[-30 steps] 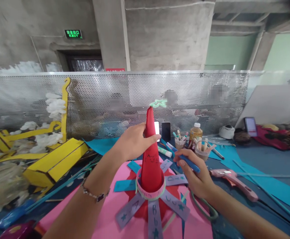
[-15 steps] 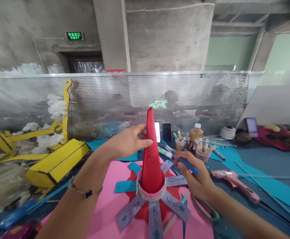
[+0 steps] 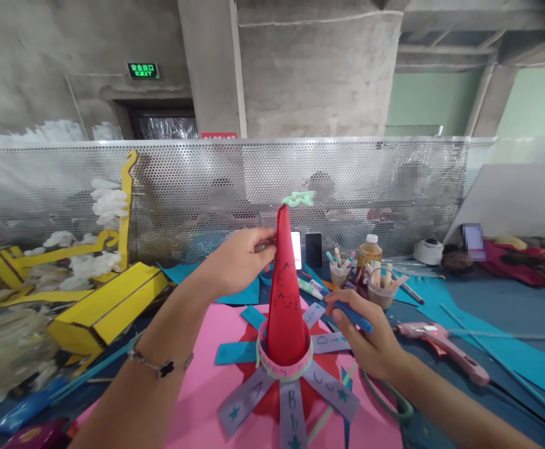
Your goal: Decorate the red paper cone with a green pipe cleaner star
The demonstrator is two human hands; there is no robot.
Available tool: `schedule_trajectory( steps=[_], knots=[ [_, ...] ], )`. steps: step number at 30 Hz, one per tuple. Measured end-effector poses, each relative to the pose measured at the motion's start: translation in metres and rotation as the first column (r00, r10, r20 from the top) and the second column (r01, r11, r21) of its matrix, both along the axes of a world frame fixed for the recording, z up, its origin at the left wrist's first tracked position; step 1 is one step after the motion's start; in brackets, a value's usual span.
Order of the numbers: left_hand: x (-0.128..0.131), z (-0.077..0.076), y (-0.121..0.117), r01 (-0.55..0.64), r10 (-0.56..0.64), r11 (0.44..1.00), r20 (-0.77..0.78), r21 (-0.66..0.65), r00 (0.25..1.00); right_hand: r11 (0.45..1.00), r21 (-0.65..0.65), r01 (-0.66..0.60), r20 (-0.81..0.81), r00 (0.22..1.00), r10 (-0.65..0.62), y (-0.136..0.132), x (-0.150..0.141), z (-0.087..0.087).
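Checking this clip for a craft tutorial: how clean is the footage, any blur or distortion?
In the head view, wide-angle distortion bows the perforated fence, pixelated patches blur the shapes behind it, the top right corner darkens, and the phone screen glows white.

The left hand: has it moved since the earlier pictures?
Yes: the left hand has drawn back leftward, judged against the red paper cone. Its fingers no longer cross the cone's front and now stop at its left edge.
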State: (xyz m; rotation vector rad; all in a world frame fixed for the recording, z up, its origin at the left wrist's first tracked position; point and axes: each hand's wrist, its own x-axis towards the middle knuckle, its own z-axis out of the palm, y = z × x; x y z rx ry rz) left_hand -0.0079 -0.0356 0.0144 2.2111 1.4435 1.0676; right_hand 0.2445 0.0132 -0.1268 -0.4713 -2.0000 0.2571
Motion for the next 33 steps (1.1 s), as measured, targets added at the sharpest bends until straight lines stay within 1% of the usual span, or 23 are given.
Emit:
schedule_trajectory(
  steps=[3, 6, 7, 10, 13, 15, 19, 23, 26, 30, 33],
  knots=[
    [0.001, -0.001, 0.001, -0.021, 0.021, 1.000, -0.017, 0.018, 1.000, 0.999, 0.036, -0.005, 0.004, 1.000, 0.005, -0.001, -0.001, -0.001],
    [0.003, -0.003, 0.002, -0.042, 0.043, 0.999, -0.034, 0.016, 0.999, 1.000, 0.009, -0.015, 0.051, 0.999, 0.014, -0.001, -0.001, -0.002],
    [0.004, -0.003, 0.003, -0.056, 0.057, 0.998, -0.043, 0.036, 0.997, 1.000, 0.007, -0.018, 0.062, 0.998, 0.017, -0.002, -0.001, -0.003],
    [0.005, -0.005, 0.002, -0.063, 0.068, 0.994, -0.069, 0.085, 0.995, 0.999, 0.020, -0.030, 0.091, 0.995, 0.028, -0.003, -0.001, -0.002],
    [0.005, -0.006, 0.002, -0.060, 0.068, 0.994, -0.087, 0.089, 0.994, 0.999, 0.035, -0.031, 0.123, 0.992, 0.027, -0.002, 0.000, 0.000],
    [0.004, -0.005, 0.002, -0.090, 0.099, 0.992, -0.107, 0.090, 0.989, 0.999, 0.041, -0.023, 0.134, 0.991, 0.017, -0.001, 0.000, -0.001],
    [0.004, -0.004, 0.001, -0.141, 0.156, 0.984, -0.139, 0.112, 0.978, 0.997, 0.078, 0.000, 0.134, 0.991, -0.010, 0.001, 0.000, -0.002],
    [0.006, -0.004, 0.000, -0.150, 0.162, 0.984, -0.129, 0.097, 0.978, 0.997, 0.076, 0.030, 0.136, 0.990, -0.040, 0.001, -0.001, -0.004],
    [0.009, -0.002, 0.000, -0.162, 0.176, 0.981, -0.132, 0.110, 0.976, 0.997, 0.071, 0.038, 0.135, 0.990, -0.047, 0.000, -0.003, -0.005],
    [0.011, -0.001, -0.003, -0.156, 0.176, 0.979, -0.156, 0.129, 0.972, 0.996, 0.073, 0.051, 0.118, 0.991, -0.060, -0.002, -0.004, -0.005],
    [0.011, -0.001, -0.005, -0.180, 0.199, 0.976, -0.172, 0.119, 0.965, 0.995, 0.084, 0.060, 0.123, 0.990, -0.070, -0.003, -0.003, -0.003]
  ],
)
